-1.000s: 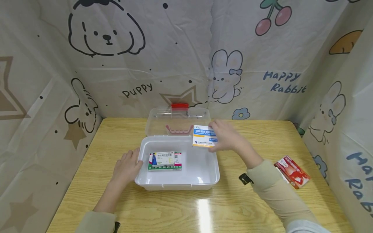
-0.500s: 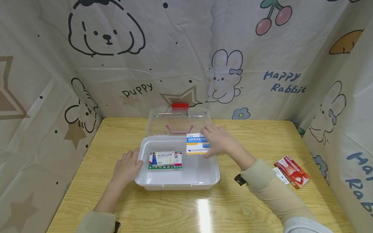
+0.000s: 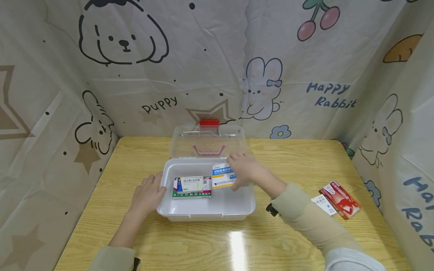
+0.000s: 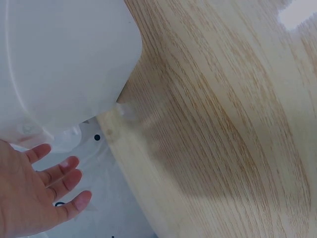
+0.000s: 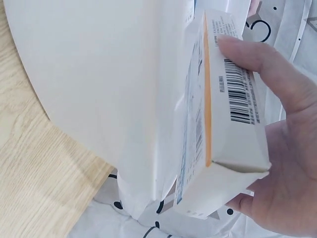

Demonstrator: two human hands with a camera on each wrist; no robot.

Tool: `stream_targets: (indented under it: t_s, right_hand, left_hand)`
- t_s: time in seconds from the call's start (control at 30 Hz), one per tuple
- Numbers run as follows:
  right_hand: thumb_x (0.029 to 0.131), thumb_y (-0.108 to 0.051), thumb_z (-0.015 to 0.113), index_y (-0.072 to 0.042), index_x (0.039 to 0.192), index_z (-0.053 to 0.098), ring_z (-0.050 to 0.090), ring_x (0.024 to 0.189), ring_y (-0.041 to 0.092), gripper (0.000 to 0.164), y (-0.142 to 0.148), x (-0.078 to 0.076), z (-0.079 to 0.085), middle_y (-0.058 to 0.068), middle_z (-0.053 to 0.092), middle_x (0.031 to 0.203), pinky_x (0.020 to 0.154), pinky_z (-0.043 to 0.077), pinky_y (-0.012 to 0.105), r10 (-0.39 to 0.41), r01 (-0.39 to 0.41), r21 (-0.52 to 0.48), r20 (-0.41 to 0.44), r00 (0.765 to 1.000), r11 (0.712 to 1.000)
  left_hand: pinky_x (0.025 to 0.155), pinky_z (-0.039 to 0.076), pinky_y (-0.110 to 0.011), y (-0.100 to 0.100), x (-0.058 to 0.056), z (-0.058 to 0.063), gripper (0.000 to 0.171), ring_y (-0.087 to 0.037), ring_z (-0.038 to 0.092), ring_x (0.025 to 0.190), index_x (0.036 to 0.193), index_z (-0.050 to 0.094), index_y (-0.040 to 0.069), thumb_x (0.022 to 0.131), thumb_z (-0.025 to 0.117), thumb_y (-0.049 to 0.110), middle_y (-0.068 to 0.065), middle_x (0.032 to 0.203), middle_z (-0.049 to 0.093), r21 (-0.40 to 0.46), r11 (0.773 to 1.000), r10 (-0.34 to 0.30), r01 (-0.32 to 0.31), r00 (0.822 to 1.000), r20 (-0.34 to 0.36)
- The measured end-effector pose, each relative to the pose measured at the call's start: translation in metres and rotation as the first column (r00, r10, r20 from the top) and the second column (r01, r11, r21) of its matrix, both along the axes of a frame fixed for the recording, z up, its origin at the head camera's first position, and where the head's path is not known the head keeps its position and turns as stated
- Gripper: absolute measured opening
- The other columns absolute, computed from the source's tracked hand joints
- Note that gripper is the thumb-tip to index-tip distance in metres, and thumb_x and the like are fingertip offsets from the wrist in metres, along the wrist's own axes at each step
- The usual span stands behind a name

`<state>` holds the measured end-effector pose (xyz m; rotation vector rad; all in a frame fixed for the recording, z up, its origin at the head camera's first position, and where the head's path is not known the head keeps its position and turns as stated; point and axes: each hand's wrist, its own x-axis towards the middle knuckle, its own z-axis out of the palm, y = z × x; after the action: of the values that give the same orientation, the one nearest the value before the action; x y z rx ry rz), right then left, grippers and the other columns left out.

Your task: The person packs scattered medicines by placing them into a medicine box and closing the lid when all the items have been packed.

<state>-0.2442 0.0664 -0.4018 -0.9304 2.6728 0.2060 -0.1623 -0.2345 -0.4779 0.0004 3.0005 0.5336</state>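
My right hand [image 3: 245, 170] holds a white, blue and orange medicine box [image 3: 222, 177] by its right end, over the right part of a white plastic storage box [image 3: 223, 206]. The right wrist view shows the thumb pressed on the barcode side of that medicine box [image 5: 233, 99]. Inside the storage box, a small white medicine box [image 3: 190, 185] lies on a larger green and pink one [image 3: 191, 196]. My left hand [image 3: 145, 194] rests against the left side of the storage box, its fingers loosely extended in the left wrist view.
A clear lid [image 3: 183, 145] with a pink handle and red latch [image 3: 209, 123] stands opened at the back. A red medicine box [image 3: 340, 199] and a small white one [image 3: 324, 204] lie on the wooden table [image 3: 281, 241] at the right. Printed cloth hangs around the table.
My right hand has moved left and toward me, bringing the medicine box closer to the boxes inside the storage box. My left hand has stayed in place.
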Motion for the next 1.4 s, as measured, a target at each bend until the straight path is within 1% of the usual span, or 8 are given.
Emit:
stream_targets:
  t_s: [0.17, 0.3, 0.53, 0.67, 0.83, 1.07, 1.27, 1.4]
  right_hand:
    - [0.06, -0.055, 0.075, -0.001, 0.14, 0.032, 0.025, 0.134, 0.029, 0.105, -0.007, 0.002, -0.005, 0.015, 0.03, 0.145, 0.109, 0.018, 0.045, -0.005, 0.004, 0.034, 0.019, 1.0, 0.999]
    - [0.06, -0.056, 0.075, -0.001, 0.139, 0.032, 0.024, 0.134, 0.03, 0.106, -0.012, 0.004, -0.008, 0.016, 0.029, 0.145, 0.11, 0.017, 0.044, 0.008, -0.008, 0.061, 0.009, 1.0, 0.998]
    - [0.059, -0.055, 0.075, -0.003, 0.137, 0.037, 0.031, 0.13, 0.028, 0.101, -0.021, 0.007, -0.016, 0.013, 0.035, 0.141, 0.107, 0.025, 0.043, 0.024, -0.022, 0.137, -0.012, 1.0, 0.99]
    - [0.059, -0.057, 0.074, -0.004, 0.137, 0.037, 0.032, 0.13, 0.028, 0.102, -0.025, 0.009, -0.023, 0.013, 0.036, 0.141, 0.107, 0.025, 0.043, 0.02, -0.017, 0.167, -0.017, 1.0, 0.986]
    - [0.057, -0.056, 0.076, -0.002, 0.139, 0.034, 0.03, 0.131, 0.029, 0.107, -0.027, 0.008, -0.035, 0.014, 0.033, 0.143, 0.108, 0.024, 0.044, 0.013, -0.012, 0.174, -0.009, 1.0, 0.985]
    - [0.057, -0.056, 0.076, -0.001, 0.14, 0.032, 0.033, 0.128, 0.028, 0.109, -0.027, 0.005, -0.051, 0.013, 0.035, 0.142, 0.106, 0.028, 0.042, 0.007, -0.006, 0.191, -0.005, 1.0, 0.982]
    - [0.058, -0.058, 0.074, -0.001, 0.14, 0.031, 0.032, 0.13, 0.027, 0.109, -0.027, 0.005, -0.057, 0.014, 0.033, 0.143, 0.105, 0.029, 0.041, 0.03, -0.024, 0.211, -0.024, 0.999, 0.977]
    - [0.058, -0.059, 0.074, -0.001, 0.139, 0.033, 0.036, 0.126, 0.026, 0.107, -0.027, 0.006, -0.059, 0.013, 0.037, 0.14, 0.104, 0.032, 0.04, 0.05, -0.04, 0.22, -0.039, 0.998, 0.975]
  left_hand:
    - [0.087, 0.036, -0.06, 0.0, 0.0, 0.0, 0.055, -0.041, 0.04, 0.111, 0.139, 0.028, 0.003, 0.092, 0.038, 0.028, -0.025, 0.124, 0.044, 0.004, 1.0, 0.002, -0.002, 1.0, -0.001]
    - [0.087, 0.036, -0.06, 0.0, 0.0, 0.0, 0.055, -0.041, 0.04, 0.112, 0.139, 0.028, 0.002, 0.092, 0.038, 0.028, -0.026, 0.125, 0.043, 0.007, 1.0, 0.003, -0.003, 1.0, 0.0]
    - [0.087, 0.036, -0.06, 0.0, 0.0, -0.001, 0.055, -0.041, 0.04, 0.112, 0.139, 0.028, 0.002, 0.092, 0.038, 0.028, -0.026, 0.124, 0.043, 0.004, 1.0, 0.006, -0.006, 1.0, 0.001]
    - [0.087, 0.036, -0.06, -0.001, 0.0, -0.002, 0.056, -0.041, 0.04, 0.112, 0.14, 0.028, 0.002, 0.092, 0.038, 0.029, -0.026, 0.124, 0.043, -0.001, 1.0, 0.007, -0.007, 1.0, 0.004]
    - [0.086, 0.037, -0.06, -0.001, -0.001, -0.003, 0.056, -0.04, 0.041, 0.11, 0.14, 0.028, 0.002, 0.092, 0.039, 0.029, -0.025, 0.123, 0.044, -0.004, 1.0, 0.008, -0.008, 1.0, 0.004]
    - [0.085, 0.038, -0.059, -0.001, -0.001, -0.004, 0.056, -0.039, 0.042, 0.109, 0.14, 0.029, 0.002, 0.092, 0.039, 0.029, -0.025, 0.122, 0.045, -0.004, 1.0, 0.006, -0.006, 1.0, -0.004]
    - [0.084, 0.038, -0.059, -0.001, -0.001, -0.004, 0.056, -0.039, 0.042, 0.109, 0.139, 0.029, 0.001, 0.091, 0.039, 0.029, -0.025, 0.122, 0.045, 0.0, 1.0, 0.001, -0.001, 1.0, -0.011]
    - [0.085, 0.037, -0.059, -0.001, -0.001, -0.003, 0.057, -0.04, 0.041, 0.11, 0.14, 0.029, 0.001, 0.091, 0.039, 0.029, -0.025, 0.123, 0.044, 0.003, 1.0, 0.001, -0.001, 1.0, -0.008]
